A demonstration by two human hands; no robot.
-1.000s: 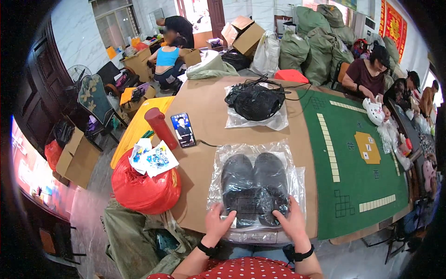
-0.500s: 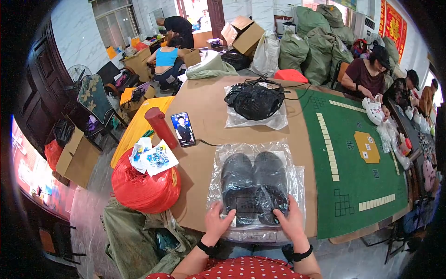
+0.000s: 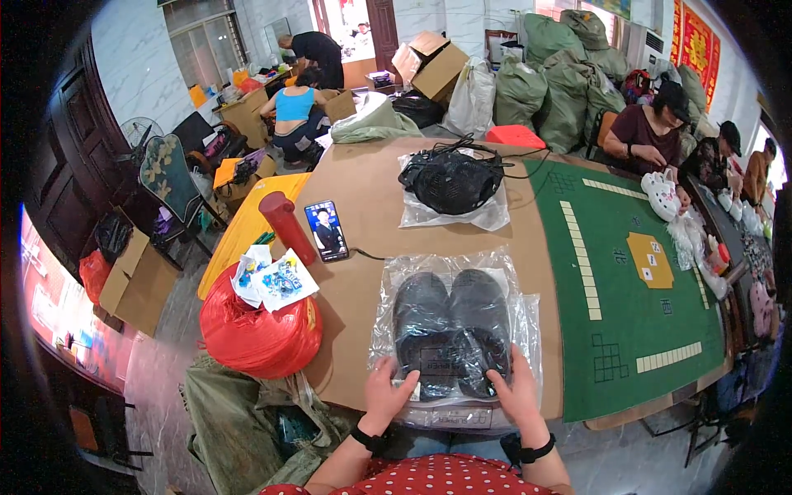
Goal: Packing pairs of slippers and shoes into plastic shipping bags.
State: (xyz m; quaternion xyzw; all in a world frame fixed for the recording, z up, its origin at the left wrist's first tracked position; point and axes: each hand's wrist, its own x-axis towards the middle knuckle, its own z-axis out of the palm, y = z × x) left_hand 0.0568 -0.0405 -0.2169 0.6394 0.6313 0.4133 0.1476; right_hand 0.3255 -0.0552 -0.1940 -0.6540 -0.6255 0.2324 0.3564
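Note:
A pair of dark grey slippers [image 3: 423, 305] lies side by side in a clear plastic bag [image 3: 382, 309] at the near edge of the table. My left hand [image 3: 386, 398] grips the bag's near left side, thumb on top. On the near right side my right hand [image 3: 520, 392] holds it the same way, thumb pressed beside a slipper. The fingers of both hands are partly hidden under the bag. More clear plastic packaging [image 3: 462, 419] shows beneath it, jutting past the table edge.
A black fan-like device [image 3: 456, 177] with cables sits farther back. To the left are a lit phone [image 3: 327, 229], a red thermos [image 3: 286, 224] and a big red twine roll [image 3: 262, 334] with crumpled wrappers. A green game mat [image 3: 610, 330] covers the right side; a person [image 3: 652, 136] handles white clogs there.
My hands and the bagged slippers hold their place. At the right, the co-worker's raised hand has come off the white clog and drawn back toward the body.

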